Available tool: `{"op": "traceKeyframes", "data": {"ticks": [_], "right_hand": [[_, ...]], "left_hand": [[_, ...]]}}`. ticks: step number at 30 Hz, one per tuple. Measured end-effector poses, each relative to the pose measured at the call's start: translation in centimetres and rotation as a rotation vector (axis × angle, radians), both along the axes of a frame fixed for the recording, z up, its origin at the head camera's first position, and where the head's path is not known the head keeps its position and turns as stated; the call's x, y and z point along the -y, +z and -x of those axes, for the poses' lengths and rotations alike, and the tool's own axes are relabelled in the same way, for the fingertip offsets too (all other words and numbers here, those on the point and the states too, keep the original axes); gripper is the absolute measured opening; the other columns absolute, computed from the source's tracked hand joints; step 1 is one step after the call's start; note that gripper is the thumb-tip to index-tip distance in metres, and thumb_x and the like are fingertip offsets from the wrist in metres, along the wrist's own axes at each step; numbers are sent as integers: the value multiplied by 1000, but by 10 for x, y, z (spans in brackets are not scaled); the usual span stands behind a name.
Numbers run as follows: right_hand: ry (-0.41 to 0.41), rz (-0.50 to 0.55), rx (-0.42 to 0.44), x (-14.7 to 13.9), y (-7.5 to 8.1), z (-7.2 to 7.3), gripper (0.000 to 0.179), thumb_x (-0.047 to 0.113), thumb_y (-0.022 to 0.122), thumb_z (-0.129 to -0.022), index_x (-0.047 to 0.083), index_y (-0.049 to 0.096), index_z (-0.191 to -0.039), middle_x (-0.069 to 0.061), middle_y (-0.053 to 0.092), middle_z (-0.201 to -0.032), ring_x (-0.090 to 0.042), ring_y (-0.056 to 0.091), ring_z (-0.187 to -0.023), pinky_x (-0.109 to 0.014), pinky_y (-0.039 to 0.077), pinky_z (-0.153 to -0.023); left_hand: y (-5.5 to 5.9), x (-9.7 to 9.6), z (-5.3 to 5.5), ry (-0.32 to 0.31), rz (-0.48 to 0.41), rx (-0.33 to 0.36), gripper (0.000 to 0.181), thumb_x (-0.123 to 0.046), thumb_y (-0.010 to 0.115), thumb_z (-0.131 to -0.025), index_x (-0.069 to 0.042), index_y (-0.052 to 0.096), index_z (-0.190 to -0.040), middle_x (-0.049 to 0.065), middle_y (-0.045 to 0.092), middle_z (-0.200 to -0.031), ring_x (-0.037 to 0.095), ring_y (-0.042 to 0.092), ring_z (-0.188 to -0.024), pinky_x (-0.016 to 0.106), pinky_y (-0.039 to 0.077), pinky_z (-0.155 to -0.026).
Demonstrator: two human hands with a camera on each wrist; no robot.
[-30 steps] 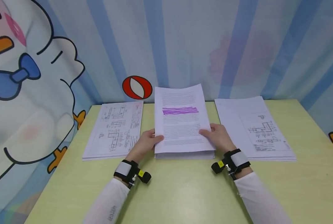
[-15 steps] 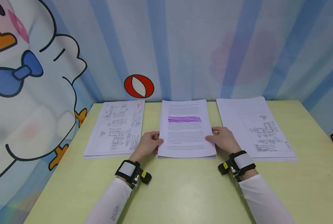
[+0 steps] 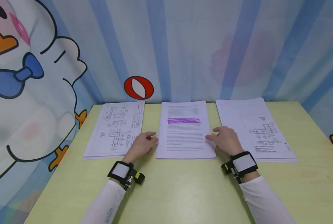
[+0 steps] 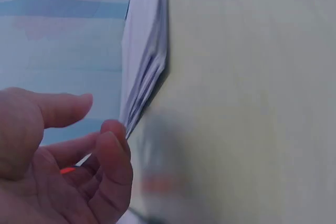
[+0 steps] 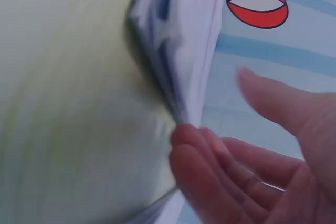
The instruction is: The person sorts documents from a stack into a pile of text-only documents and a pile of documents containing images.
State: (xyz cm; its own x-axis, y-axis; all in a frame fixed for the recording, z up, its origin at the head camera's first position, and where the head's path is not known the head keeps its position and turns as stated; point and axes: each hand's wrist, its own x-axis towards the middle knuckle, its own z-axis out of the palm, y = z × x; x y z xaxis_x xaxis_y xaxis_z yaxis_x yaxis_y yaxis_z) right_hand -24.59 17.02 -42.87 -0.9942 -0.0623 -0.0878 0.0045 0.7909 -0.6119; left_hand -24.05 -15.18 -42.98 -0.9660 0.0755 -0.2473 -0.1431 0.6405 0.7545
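Note:
A stack of printed paper (image 3: pixel 185 137) lies flat in the middle of the table, with purple marker lines across its top sheet. By its left edge is my left hand (image 3: pixel 141 145), thumb and fingers apart with nothing between them. The left wrist view has those fingertips close to the edge of the paper stack (image 4: pixel 145 35); whether they touch is unclear. On the other side, my right hand (image 3: pixel 226 140) is beside the stack's right edge. Its thumb stands away from the paper, while in the right wrist view the fingertips (image 5: pixel 184 137) are at the paper's edge.
To the left lies a pile of technical drawings (image 3: pixel 114 130), partly behind my left hand. Another pile of drawings (image 3: pixel 256 127) is at the right, its near-left part behind my right hand. A patterned curtain (image 3: pixel 183 53) hangs behind the table (image 3: pixel 180 193).
The middle stack, held raised a second ago, was lowered flat onto the table. Both hands have let go of it, and the left hand has drawn slightly left.

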Motion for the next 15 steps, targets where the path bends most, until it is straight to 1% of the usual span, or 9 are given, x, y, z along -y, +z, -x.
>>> {"op": "traceKeyframes", "data": {"ticks": [2,4,7,10,15], "right_hand": [[-8,25,-101,3,5,-2,59,37,66,-93,-7,59,-131,-27,71,-110,-30,70,-83,-28,49,-61],[-9,77,-186,8,10,-3,57,39,66,-93,-4,61,-130,-27,71,-110,-34,71,-89,-32,52,-65],[13,168,-270,19,19,-3,55,39,67,-93,-2,61,-131,-25,71,-111,-36,70,-93,-40,56,-73],[52,268,-295,33,26,-2,55,37,68,-93,2,60,-134,-23,70,-117,-37,70,-101,-46,57,-82],[127,436,-261,60,35,-1,56,34,68,-93,7,55,-140,-19,63,-133,-35,63,-117,-49,54,-93]], "left_hand": [[5,8,-1,-10,2,-14,49,-31,56,-100,-12,50,-145,9,62,-110,18,57,-66,25,44,-57],[12,19,-1,-29,28,-48,49,-32,55,-101,-13,50,-145,11,62,-117,21,60,-72,25,45,-59],[26,36,1,-32,102,-114,47,-33,52,-102,-13,51,-145,13,62,-121,24,64,-84,26,46,-65],[40,55,4,-8,189,-188,46,-33,50,-103,-12,52,-144,14,64,-123,27,63,-96,28,48,-72],[59,85,3,37,279,-284,46,-30,48,-104,-7,51,-143,21,63,-128,34,61,-109,41,54,-86]]}}
